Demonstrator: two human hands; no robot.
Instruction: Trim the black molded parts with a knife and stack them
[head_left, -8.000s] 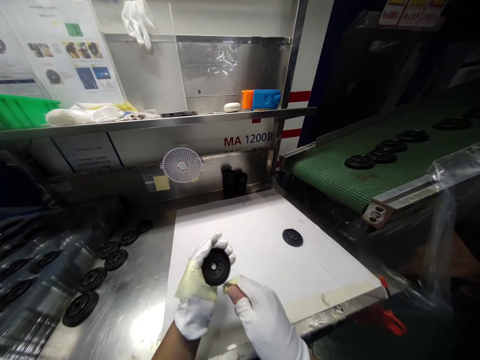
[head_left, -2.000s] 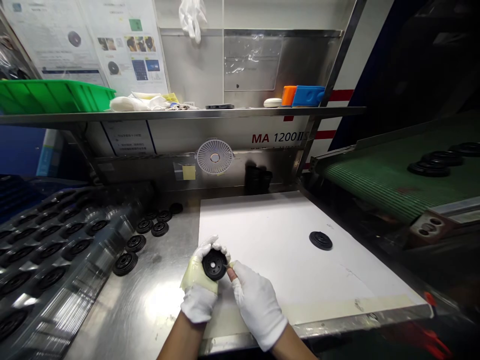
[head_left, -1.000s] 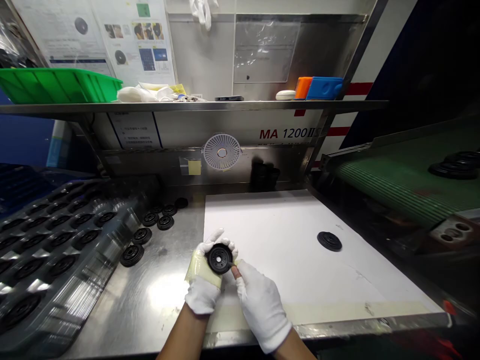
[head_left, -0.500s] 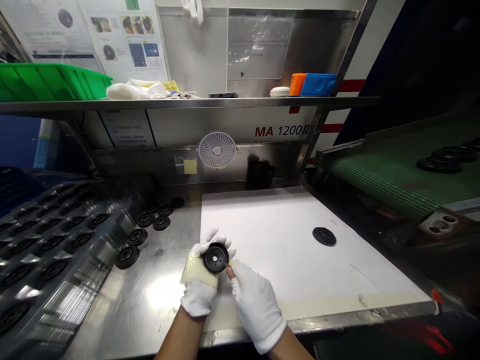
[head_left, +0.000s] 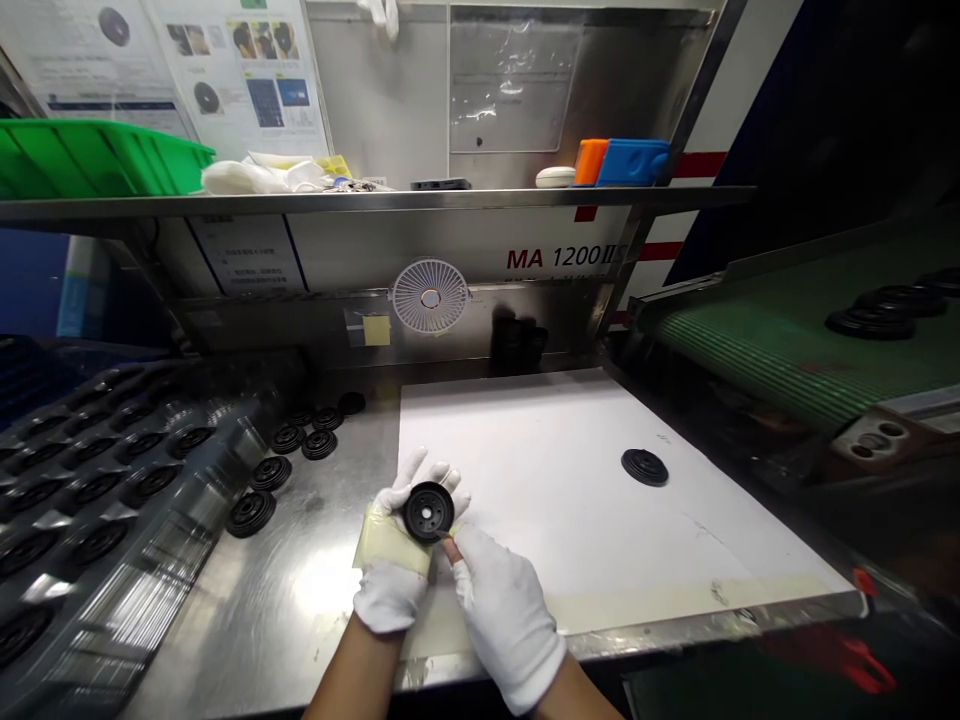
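- Black disc (head_left: 417,520) is resting tilted in the left hand (head_left: 391,540), above the near left part of the white sheet (head_left: 540,480).
- The gloved left hand is cradling it, the fingers partly spreading behind it and holding it in the palm.
- The right hand (head_left: 504,600), also gloved, is holding its fingertips together at the disc's lower rim; anything thin they may be pinching is too small to tell.
- Work on this disc is apparently going on at the rim, so it is likely not yet done.
- Many discs are sitting in the plastic tray (head_left: 214,505), probably counting as finished.
- A lone disc (head_left: 645,467) is lying on the sheet, and more discs (head_left: 870,323) are lying on the green belt (head_left: 731,350), seemingly waiting.
- Several loose discs (head_left: 250,514) are lying beside the tray; their stage is staying unclear.
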